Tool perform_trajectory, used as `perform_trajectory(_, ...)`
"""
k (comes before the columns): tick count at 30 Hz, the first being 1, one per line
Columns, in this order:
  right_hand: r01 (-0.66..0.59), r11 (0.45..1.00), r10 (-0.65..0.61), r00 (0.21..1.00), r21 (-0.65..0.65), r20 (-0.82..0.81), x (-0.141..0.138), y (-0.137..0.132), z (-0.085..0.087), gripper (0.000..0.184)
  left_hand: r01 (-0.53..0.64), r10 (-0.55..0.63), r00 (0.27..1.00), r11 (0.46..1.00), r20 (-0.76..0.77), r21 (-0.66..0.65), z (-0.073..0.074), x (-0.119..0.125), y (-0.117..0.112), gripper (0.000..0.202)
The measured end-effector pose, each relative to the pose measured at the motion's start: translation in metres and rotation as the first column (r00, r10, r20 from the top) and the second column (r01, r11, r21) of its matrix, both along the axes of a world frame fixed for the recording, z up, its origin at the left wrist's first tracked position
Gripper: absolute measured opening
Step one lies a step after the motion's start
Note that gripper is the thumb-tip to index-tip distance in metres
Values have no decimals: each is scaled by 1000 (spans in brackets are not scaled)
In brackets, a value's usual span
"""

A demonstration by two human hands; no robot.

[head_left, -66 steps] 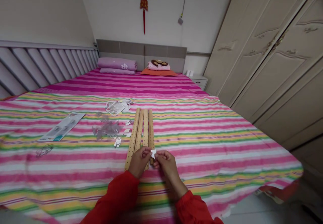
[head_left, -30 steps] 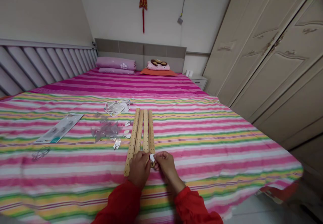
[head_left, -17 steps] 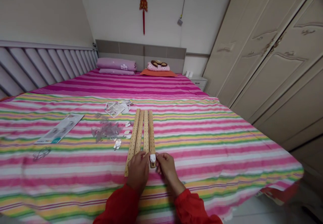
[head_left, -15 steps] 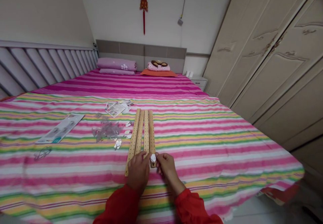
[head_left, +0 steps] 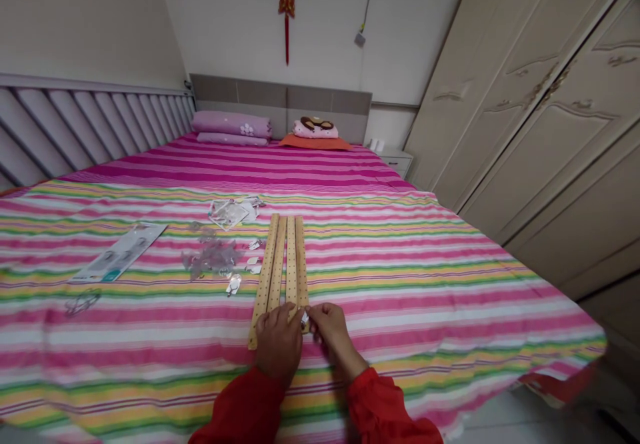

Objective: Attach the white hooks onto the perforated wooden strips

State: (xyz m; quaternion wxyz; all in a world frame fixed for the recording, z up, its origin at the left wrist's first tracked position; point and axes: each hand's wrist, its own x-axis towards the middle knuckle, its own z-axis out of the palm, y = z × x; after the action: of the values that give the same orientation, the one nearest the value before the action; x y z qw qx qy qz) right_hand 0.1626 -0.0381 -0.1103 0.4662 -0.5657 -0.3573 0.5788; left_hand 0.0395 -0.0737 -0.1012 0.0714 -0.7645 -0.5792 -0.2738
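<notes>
Several narrow wooden strips [head_left: 260, 289] with rows of small holes lie side by side on a striped sheet. At the near end of the rightmost strip [head_left: 301, 257] sits a small white hook [head_left: 305, 318], tilted. My right hand [head_left: 331, 332] pinches its right side between thumb and finger. My left hand [head_left: 280, 343] lies across the near ends of the strips, fingers curled round them, its fingertips against the hook's left side. The left thumb is hidden. Left of the strips are loose white hooks [head_left: 233, 285] and a heap of small clear plastic pieces [head_left: 216, 257].
Opened clear packaging [head_left: 229, 213] lies beyond the plastic pieces. A flat hook package [head_left: 123, 253] is farther left, with a thin wire loop [head_left: 83, 302] below it. A slatted rail [head_left: 100, 111] borders the bed's left; wardrobe doors [head_left: 520, 124] stand at right.
The white hook has tilted, showing less of its white face. My left fingers have curled in closer, over the strip beside it. The right hand has barely moved.
</notes>
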Motion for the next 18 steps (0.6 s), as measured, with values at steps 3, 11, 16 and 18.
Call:
perform_trajectory(3, 13, 1000, -13, 1000, 4, 7, -1, 2, -1, 35, 8, -8, 1000, 1000, -19, -23, -2, 1, 2, 35)
perform_trajectory(11, 68, 998, -67, 996, 13, -63, -2, -14, 1, 39, 40, -37, 999, 995, 34, -92, 1, -7, 6, 39)
perform_trajectory(16, 157, 987, -160, 975, -33, -156, -3, -39, -1, 35, 39, -23, 993, 989, 112, -140, -1, -21, 7, 47)
perform_trajectory(18, 132, 986, -151, 967, -100, -207, -2, -42, 2, 35, 25, -7, 991, 991, 134, -129, -3, -24, 7, 43)
